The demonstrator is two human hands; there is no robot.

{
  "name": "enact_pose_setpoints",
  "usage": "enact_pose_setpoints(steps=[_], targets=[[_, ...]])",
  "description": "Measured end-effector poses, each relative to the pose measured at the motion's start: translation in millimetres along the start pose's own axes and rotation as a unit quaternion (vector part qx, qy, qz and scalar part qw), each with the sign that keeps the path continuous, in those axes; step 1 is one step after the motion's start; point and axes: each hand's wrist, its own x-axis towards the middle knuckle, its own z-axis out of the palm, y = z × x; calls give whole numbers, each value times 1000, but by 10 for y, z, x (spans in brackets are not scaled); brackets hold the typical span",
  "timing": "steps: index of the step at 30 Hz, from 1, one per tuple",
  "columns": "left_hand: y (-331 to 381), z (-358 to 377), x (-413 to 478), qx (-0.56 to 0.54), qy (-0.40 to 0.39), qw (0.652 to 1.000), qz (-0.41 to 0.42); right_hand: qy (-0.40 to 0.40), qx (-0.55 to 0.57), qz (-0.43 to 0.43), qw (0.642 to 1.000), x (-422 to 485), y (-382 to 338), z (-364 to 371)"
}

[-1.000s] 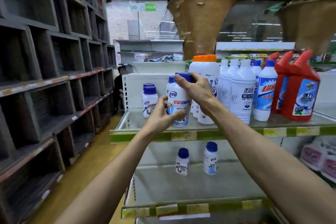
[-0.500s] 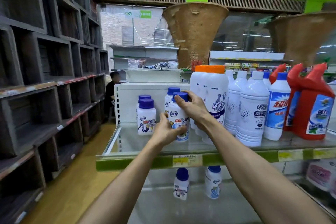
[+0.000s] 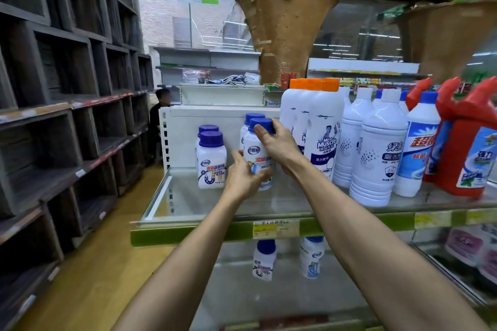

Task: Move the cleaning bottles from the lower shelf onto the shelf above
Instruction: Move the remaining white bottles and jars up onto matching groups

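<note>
Bottles of cleaner with blue caps are the concern, and one small white bottle (image 3: 259,158) is held upright over the upper shelf (image 3: 269,205), its base at or just above the glass; contact cannot be told. It is gripped by both hands: the left hand (image 3: 242,179) is wrapped round the lower body, and the right hand (image 3: 279,146) is closed over the shoulder with the thumb pressed against the cap. A matching bottle stands touching or just behind it at twelve o'clock, and a pair of similar bottles (image 3: 211,160) stands near at nine o'clock. Tall orange-capped bottles (image 3: 320,129) stand just beside at three o'clock. On the lower shelf (image 3: 269,301), at six o'clock, two small bottles (image 3: 265,260) remain to be lifted. The plastic is judged rigid, smooth and light enough for one hand; the body below the cap is the surest hold.
</note>
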Motion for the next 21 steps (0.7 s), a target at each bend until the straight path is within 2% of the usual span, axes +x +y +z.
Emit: enact_pose_setpoints(steps=[4, 8, 12, 16, 18, 21], targets=[[-4, -50, -23, -28, -27, 999, -17, 6, -16, -11, 1000, -143, 36, -9], [74, -86, -256, -7, 81, 995, 52, 44, 49, -35, 997, -490, 76, -155], [193, -110, -885, -153, 135, 976, 83, 36, 188, -81, 978, -965, 178, -385], [185, 33, -1530, -314, 122, 937, 97, -15, 312, -74, 947, -1502, 399, -636], [148, 147, -1762, -349, 109, 926, 99, -33, 333, -64, 940, -1740, 495, -732], [131, 352, -2021, -342, 106, 930, 82, -58, 338, -61, 937, -1990, 627, -881]])
